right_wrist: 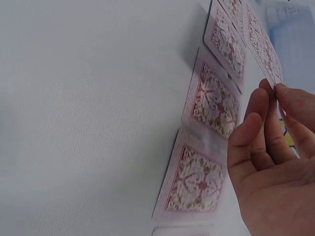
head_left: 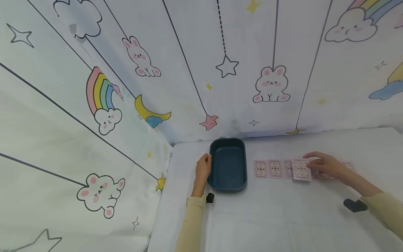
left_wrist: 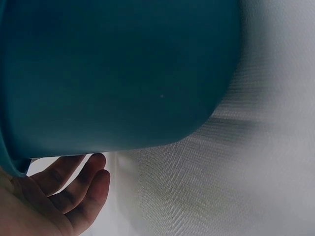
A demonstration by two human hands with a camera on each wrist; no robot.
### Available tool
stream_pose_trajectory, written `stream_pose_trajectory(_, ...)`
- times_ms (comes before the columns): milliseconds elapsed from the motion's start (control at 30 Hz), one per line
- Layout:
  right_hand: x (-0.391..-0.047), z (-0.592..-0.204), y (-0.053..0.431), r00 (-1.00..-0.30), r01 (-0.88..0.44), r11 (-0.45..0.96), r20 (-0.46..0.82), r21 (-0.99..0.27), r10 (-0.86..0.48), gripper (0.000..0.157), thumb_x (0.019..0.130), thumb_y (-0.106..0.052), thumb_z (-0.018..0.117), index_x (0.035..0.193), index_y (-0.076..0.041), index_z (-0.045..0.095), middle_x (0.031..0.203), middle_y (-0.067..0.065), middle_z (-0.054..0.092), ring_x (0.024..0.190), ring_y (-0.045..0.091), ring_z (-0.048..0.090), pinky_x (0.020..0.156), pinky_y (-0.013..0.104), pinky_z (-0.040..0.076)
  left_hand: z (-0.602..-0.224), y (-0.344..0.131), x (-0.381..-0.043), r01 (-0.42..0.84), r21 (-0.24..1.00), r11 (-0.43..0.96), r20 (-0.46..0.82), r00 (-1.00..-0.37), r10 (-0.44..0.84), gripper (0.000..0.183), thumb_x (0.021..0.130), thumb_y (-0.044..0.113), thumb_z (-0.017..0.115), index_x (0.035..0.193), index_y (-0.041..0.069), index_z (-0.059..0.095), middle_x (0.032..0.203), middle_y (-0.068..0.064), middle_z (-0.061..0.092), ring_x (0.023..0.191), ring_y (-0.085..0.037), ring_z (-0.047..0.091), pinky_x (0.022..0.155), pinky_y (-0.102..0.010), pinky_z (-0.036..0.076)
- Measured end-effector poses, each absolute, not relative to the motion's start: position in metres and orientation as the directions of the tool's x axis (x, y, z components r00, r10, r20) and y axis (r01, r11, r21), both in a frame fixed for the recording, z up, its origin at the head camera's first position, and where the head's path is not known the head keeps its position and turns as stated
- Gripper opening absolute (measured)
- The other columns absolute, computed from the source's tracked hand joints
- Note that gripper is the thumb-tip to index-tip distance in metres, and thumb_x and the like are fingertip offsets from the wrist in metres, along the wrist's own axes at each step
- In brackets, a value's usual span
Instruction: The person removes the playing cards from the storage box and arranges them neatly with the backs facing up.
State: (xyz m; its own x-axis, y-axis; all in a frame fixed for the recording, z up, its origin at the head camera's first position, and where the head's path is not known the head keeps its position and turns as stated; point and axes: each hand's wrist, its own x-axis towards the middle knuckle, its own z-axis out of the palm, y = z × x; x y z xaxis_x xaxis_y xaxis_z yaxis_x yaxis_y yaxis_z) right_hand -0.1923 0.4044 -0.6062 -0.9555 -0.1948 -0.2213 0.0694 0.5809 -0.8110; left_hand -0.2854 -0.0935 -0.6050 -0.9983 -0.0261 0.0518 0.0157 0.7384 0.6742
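Note:
My left hand point(head_left: 203, 169) holds the left rim of a dark blue-green rectangular tray point(head_left: 227, 169). In the left wrist view, the fingers point(left_wrist: 91, 191) curl beneath that rim beside the outer wall. My right hand point(head_left: 329, 167) pinches a playing card point(head_left: 301, 170) by its edge between thumb and fingertips. The right wrist view shows this held card point(right_wrist: 261, 46) tilted and raised over a row of cards with patterned red-and-white backs. At the row's left end lies one face-down card point(head_left: 261, 169), and another card point(head_left: 275, 169) is beside it. My right hand and forearm partly cover the row's right side.
A white cloth covers the table point(head_left: 252, 224). Behind it hangs a white curtain point(head_left: 189, 42) printed with bunnies, stars and rainbows, which also runs down the left side. Small dark devices sit by the left wrist point(head_left: 210, 198) and the right wrist point(head_left: 355, 205).

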Motion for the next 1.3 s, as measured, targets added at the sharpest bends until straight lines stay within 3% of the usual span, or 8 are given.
stream_pose_trajectory(300, -0.184, -0.606, 0.429, -0.958, 0.05, 0.665, -0.223, -0.745, -0.178, 0.052, 0.103, -0.039, 0.056, 0.143, -0.008, 0.046, 0.126, 0.023, 0.065, 0.098, -0.014, 0.053, 0.079, 0.035, 0.05, -0.605, -0.095, -0.286, 0.032, 0.685, 0.728, 0.061, -0.998, -0.013, 0.032, 0.108, 0.031, 0.046, 0.084, 0.01, 0.051, 0.078, -0.006, 0.057, 0.062, -0.014, 0.046, 0.055, -0.027, 0.035)
stream_pose_trajectory(467, -0.179, -0.606, 0.44, -0.958, 0.068, 0.684, -0.238, -0.727, -0.158, 0.054, 0.103, -0.041, 0.054, 0.144, -0.007, 0.044, 0.13, 0.027, 0.062, 0.113, 0.023, 0.065, 0.082, 0.042, 0.051, -0.604, -0.094, -0.286, 0.024, 0.688, 0.725, 0.051, -0.999, -0.016, 0.033, 0.108, 0.031, 0.046, 0.083, 0.01, 0.052, 0.08, -0.006, 0.059, 0.063, -0.014, 0.047, 0.055, -0.027, 0.036)
stream_pose_trajectory(533, -0.176, -0.607, 0.446, -0.958, 0.08, 0.674, -0.244, -0.734, -0.151, 0.055, 0.103, -0.042, 0.054, 0.145, -0.007, 0.043, 0.133, 0.029, 0.059, 0.112, 0.018, 0.065, 0.079, 0.039, 0.054, -0.604, -0.094, -0.286, 0.023, 0.688, 0.725, 0.051, -0.999, -0.016, 0.032, 0.108, 0.031, 0.046, 0.083, 0.01, 0.052, 0.08, -0.007, 0.059, 0.063, -0.015, 0.047, 0.056, -0.027, 0.036)
stream_pose_trajectory(700, -0.171, -0.605, 0.458, -0.962, 0.099, 0.644, -0.239, -0.758, -0.134, 0.055, 0.103, -0.041, 0.055, 0.145, -0.007, 0.042, 0.132, 0.021, 0.062, 0.095, -0.018, 0.051, 0.072, 0.028, 0.054, -0.605, -0.094, -0.287, 0.022, 0.677, 0.735, 0.052, -0.998, -0.018, 0.033, 0.108, 0.031, 0.046, 0.083, 0.01, 0.051, 0.079, -0.006, 0.057, 0.062, -0.015, 0.045, 0.056, -0.027, 0.035)
stream_pose_trajectory(833, -0.17, -0.602, 0.462, -0.955, 0.123, 0.658, -0.269, -0.743, -0.124, 0.06, 0.103, -0.043, 0.054, 0.146, -0.005, 0.039, 0.142, 0.034, 0.047, 0.111, 0.022, 0.065, 0.075, 0.038, 0.053, -0.606, -0.095, -0.287, 0.023, 0.677, 0.736, 0.049, -0.999, -0.014, 0.034, 0.108, 0.032, 0.045, 0.082, 0.011, 0.05, 0.075, -0.004, 0.052, 0.061, -0.014, 0.044, 0.054, -0.027, 0.034)
stream_pose_trajectory(967, -0.169, -0.603, 0.469, -0.955, 0.123, 0.677, -0.272, -0.726, -0.118, 0.062, 0.104, -0.044, 0.051, 0.147, -0.002, 0.036, 0.147, 0.039, 0.036, 0.125, 0.064, 0.042, 0.081, 0.055, 0.052, -0.606, -0.094, -0.287, 0.025, 0.683, 0.73, 0.049, -0.999, -0.012, 0.034, 0.108, 0.032, 0.045, 0.082, 0.011, 0.051, 0.074, -0.004, 0.051, 0.06, -0.014, 0.043, 0.054, -0.027, 0.033)
stream_pose_trajectory(1100, -0.167, -0.603, 0.48, -0.958, 0.115, 0.68, -0.262, -0.724, -0.117, 0.06, 0.105, -0.042, 0.05, 0.147, -0.001, 0.035, 0.148, 0.038, 0.034, 0.125, 0.067, 0.038, 0.082, 0.062, 0.051, -0.605, -0.094, -0.287, 0.022, 0.685, 0.728, 0.047, -0.999, -0.014, 0.035, 0.108, 0.033, 0.045, 0.082, 0.011, 0.051, 0.074, -0.003, 0.051, 0.06, -0.014, 0.043, 0.054, -0.027, 0.033)
stream_pose_trajectory(1300, -0.164, -0.604, 0.502, -0.962, 0.122, 0.708, -0.259, -0.696, -0.089, 0.061, 0.104, -0.041, 0.053, 0.147, -0.001, 0.035, 0.146, 0.035, 0.036, 0.114, 0.048, 0.058, 0.074, 0.036, 0.055, -0.606, -0.095, -0.286, 0.037, 0.687, 0.726, 0.06, -0.998, -0.005, 0.034, 0.108, 0.032, 0.045, 0.081, 0.011, 0.05, 0.074, -0.004, 0.05, 0.059, -0.015, 0.043, 0.053, -0.028, 0.033)
